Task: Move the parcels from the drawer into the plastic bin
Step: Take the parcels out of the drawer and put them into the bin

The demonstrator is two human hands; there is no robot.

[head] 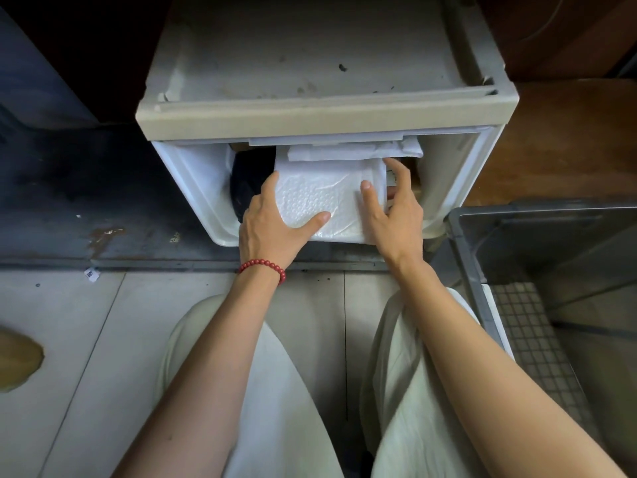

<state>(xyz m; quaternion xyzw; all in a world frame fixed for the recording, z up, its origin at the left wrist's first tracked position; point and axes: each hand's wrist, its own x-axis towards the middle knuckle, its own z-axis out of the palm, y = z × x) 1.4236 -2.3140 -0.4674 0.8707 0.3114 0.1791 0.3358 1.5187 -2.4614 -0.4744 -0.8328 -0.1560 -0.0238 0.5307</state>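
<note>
The white plastic drawer is pulled open under the beige unit top. A white bubble mailer parcel lies on top inside it. My left hand grips the parcel's left edge, thumb on top and fingers at its side. My right hand holds its right edge, thumb on the top face and fingers curled round the side. Another white parcel lies behind it, and a dark parcel sits at the left. The grey plastic bin stands at the right.
The beige drawer unit stands on a dark metal floor strip. A white parcel leans inside the bin's left wall. A brown object lies on the tiled floor at far left. My knees are below the drawer.
</note>
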